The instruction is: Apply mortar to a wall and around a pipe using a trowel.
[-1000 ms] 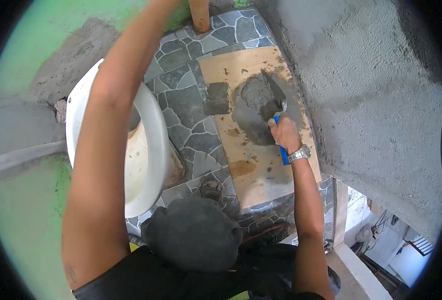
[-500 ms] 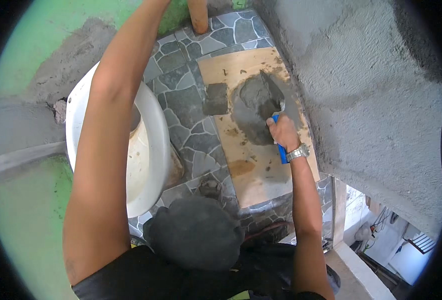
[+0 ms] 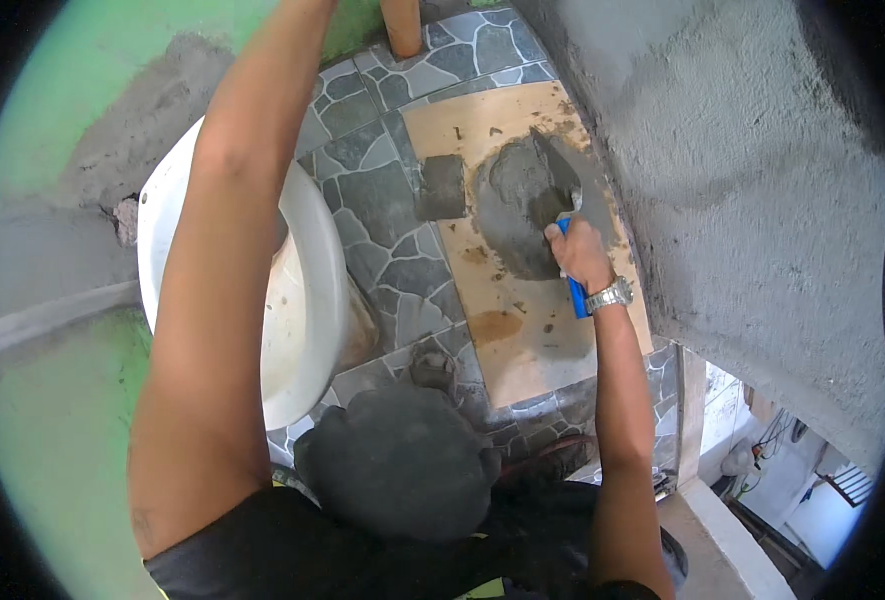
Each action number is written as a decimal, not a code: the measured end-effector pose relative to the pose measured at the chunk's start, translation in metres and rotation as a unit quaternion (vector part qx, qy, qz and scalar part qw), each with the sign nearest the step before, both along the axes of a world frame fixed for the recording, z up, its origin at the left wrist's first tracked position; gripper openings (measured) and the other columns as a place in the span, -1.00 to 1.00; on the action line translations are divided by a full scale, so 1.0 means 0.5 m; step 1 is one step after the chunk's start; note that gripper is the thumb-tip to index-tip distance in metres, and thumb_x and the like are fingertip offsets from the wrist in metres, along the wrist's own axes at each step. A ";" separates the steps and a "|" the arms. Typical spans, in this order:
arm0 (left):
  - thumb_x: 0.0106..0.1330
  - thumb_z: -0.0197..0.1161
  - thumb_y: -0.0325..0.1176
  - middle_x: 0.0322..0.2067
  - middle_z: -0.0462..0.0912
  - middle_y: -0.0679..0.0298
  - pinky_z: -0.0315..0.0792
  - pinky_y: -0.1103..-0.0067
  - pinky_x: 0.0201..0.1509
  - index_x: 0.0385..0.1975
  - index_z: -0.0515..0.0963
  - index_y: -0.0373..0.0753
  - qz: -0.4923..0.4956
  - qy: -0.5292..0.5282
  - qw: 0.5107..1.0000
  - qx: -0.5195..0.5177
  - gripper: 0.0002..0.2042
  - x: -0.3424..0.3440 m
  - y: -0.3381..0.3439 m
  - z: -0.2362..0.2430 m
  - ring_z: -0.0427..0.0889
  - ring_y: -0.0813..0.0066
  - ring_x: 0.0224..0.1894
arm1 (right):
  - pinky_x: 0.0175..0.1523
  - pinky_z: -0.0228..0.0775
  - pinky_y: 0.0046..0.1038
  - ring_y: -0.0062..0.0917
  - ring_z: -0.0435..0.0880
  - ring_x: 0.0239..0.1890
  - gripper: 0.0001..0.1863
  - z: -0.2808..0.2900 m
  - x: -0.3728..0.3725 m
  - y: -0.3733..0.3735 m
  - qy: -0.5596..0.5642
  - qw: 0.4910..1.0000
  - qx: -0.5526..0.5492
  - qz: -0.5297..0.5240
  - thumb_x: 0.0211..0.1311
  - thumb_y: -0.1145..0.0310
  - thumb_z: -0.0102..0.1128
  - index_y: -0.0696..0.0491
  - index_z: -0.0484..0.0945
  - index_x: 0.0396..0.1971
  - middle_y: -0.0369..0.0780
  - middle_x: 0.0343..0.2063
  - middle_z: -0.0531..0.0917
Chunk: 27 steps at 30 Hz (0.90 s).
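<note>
Gripping in the closed right hand (image 3: 587, 257) a blue-handled trowel (image 3: 561, 168), set against wet mortar (image 3: 511, 185) on a plywood board (image 3: 538, 362). Cannot tell the left hand's state, out of view past the upper edge.

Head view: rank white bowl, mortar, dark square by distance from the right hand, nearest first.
From the right hand:
1. Mortar: just ahead, slightly left.
2. Dark square: farther left, at the board's left edge.
3. White bowl: farthest left.
</note>
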<state>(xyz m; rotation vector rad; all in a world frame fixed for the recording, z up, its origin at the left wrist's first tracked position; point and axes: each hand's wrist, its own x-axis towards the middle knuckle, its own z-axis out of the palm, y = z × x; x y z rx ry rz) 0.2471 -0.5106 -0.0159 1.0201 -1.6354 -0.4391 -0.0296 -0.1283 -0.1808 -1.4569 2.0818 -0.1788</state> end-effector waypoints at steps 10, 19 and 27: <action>-0.01 0.43 -0.21 -0.27 0.73 -0.01 0.59 0.37 -0.06 -0.16 0.63 -0.37 0.252 0.037 0.966 -0.045 -0.56 -0.060 0.011 -0.003 0.73 0.16 -0.20 | 0.02 0.49 0.04 0.20 0.62 -0.09 -0.54 -0.011 0.003 -0.005 -0.054 0.998 0.028 -0.018 0.26 0.12 0.24 0.30 0.57 -0.21 0.27 -0.25 0.65; 0.00 0.39 -0.23 -0.31 0.73 -0.04 0.57 0.41 -0.09 -0.23 0.66 -0.35 -0.021 -0.057 0.998 0.017 -0.63 0.007 -0.006 0.020 0.72 0.22 -0.24 | -0.01 0.49 0.05 0.22 0.62 -0.12 -0.54 -0.012 -0.020 0.005 -0.069 0.997 -0.013 -0.013 0.27 0.11 0.23 0.32 0.55 -0.22 0.27 -0.30 0.65; -0.02 0.42 -0.20 -0.26 0.73 -0.08 0.58 0.34 -0.06 -0.21 0.65 -0.38 0.182 0.085 0.980 -0.013 -0.57 -0.078 0.047 -0.007 0.73 0.12 -0.15 | 0.01 0.47 0.04 0.23 0.62 -0.10 -0.56 -0.035 -0.025 0.010 -0.031 0.999 -0.043 0.015 0.27 0.14 0.22 0.28 0.55 -0.17 0.26 -0.27 0.65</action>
